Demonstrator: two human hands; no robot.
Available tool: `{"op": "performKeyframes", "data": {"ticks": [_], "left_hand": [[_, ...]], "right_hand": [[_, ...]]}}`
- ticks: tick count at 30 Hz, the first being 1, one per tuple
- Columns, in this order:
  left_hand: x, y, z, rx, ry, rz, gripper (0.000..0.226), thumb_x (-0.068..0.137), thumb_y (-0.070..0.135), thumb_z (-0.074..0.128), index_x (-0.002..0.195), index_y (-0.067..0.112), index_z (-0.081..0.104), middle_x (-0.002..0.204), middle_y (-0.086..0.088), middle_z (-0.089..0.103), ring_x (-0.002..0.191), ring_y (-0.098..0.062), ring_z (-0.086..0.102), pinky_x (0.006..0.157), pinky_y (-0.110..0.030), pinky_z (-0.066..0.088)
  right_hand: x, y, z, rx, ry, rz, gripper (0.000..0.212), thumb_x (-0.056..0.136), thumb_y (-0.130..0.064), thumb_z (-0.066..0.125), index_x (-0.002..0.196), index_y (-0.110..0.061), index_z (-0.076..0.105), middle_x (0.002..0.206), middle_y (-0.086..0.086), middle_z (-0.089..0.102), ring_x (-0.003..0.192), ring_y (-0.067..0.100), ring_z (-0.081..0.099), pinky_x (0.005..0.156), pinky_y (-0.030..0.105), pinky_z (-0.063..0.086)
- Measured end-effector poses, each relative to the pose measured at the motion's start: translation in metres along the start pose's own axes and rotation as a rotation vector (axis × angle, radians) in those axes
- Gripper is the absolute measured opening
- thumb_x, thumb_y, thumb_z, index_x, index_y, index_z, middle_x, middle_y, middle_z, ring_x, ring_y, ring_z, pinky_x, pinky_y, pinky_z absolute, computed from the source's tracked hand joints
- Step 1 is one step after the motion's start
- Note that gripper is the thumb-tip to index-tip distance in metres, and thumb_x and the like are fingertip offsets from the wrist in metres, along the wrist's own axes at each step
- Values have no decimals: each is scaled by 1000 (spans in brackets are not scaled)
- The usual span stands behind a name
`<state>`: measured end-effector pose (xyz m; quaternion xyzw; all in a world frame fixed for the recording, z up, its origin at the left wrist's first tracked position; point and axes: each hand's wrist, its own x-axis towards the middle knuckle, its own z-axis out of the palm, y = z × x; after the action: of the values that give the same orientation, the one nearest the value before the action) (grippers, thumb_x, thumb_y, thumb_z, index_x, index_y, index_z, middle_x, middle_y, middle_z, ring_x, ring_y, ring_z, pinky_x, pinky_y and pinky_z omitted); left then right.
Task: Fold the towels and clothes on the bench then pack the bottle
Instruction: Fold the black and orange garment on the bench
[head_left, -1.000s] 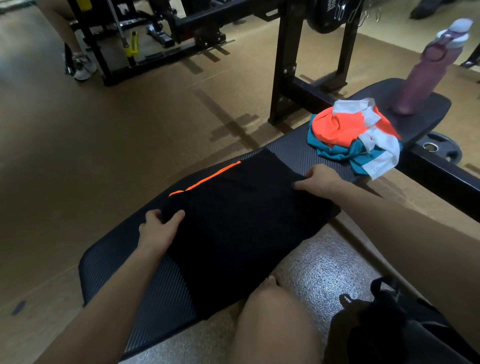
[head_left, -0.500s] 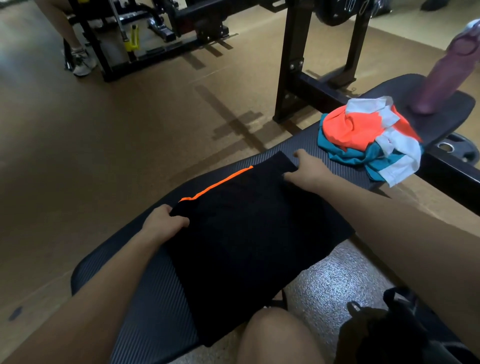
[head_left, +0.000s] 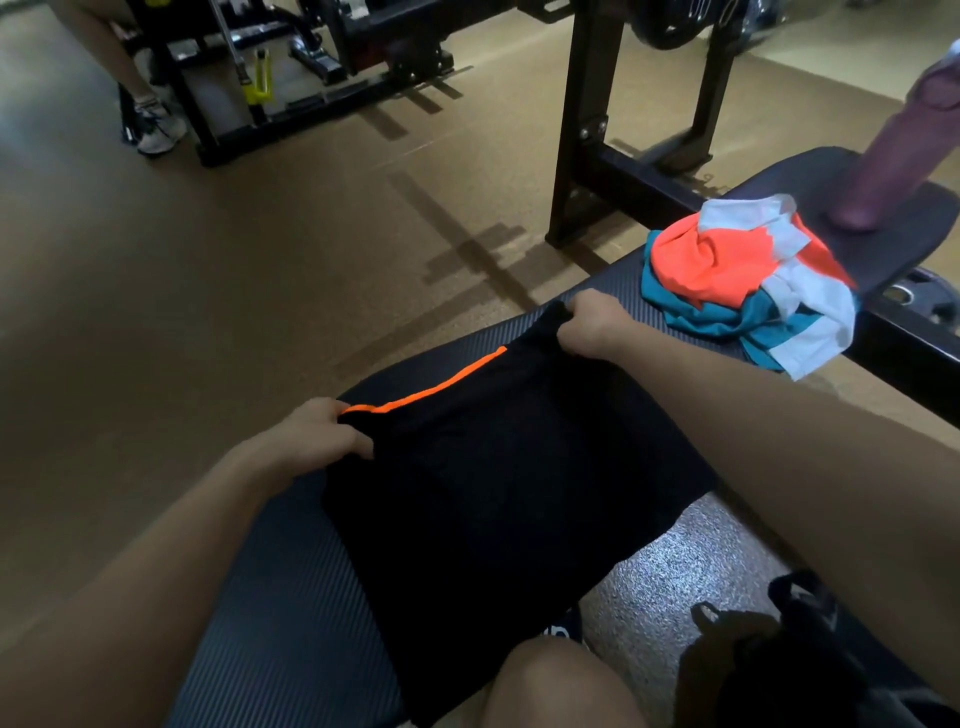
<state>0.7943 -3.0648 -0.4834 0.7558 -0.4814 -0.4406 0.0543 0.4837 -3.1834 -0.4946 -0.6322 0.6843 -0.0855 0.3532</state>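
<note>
The black garment (head_left: 498, 493) lies across the bench (head_left: 291, 649); my left hand (head_left: 317, 434) and right hand (head_left: 592, 322) each pinch a far corner. I'd draw both corners level toward me, matching the 2 edges.

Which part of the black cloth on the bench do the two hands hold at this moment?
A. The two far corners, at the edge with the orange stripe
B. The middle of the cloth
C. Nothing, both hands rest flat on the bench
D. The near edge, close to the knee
A: the left hand and the right hand each pinch a far corner of the black cloth, at the ends of its orange stripe.
</note>
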Motion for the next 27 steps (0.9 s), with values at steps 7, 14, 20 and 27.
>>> {"op": "performKeyframes", "data": {"ticks": [7, 14, 20, 27], "left_hand": [[-27, 10, -17, 282, 333, 481, 23, 83, 6, 70, 74, 23, 57, 72, 2, 59, 72, -19, 56, 63, -29, 38], [-85, -27, 65, 662, 340, 863, 18, 78, 20, 65, 89, 21, 50, 95, 1, 44, 78, -21, 53, 62, -38, 49], [-89, -41, 105, 952, 381, 910, 35, 66, 19, 80, 94, 19, 60, 90, -2, 57, 72, -20, 56, 59, -30, 40], [-91, -48, 99, 1087, 396, 849, 56, 55, 11, 87, 105, 19, 63, 98, -4, 62, 75, -19, 58, 60, -30, 48]], "right_hand": [[-37, -10, -38, 148, 145, -206, 40, 90, -1, 60, 128, -12, 61, 112, 8, 63, 115, 26, 60, 86, 31, 49], [-87, 72, -19, -311, 240, -530, 28, 71, 2, 70, 94, -12, 61, 103, 8, 54, 98, 30, 57, 81, 42, 47], [-92, 92, -8, -799, 218, -550, 43, 82, -8, 67, 122, -18, 57, 119, 9, 53, 110, 31, 54, 89, 42, 44], [-92, 89, -15, -1050, 192, -461, 67, 81, -17, 75, 139, -20, 42, 132, 8, 47, 123, 27, 49, 103, 39, 39]]}}
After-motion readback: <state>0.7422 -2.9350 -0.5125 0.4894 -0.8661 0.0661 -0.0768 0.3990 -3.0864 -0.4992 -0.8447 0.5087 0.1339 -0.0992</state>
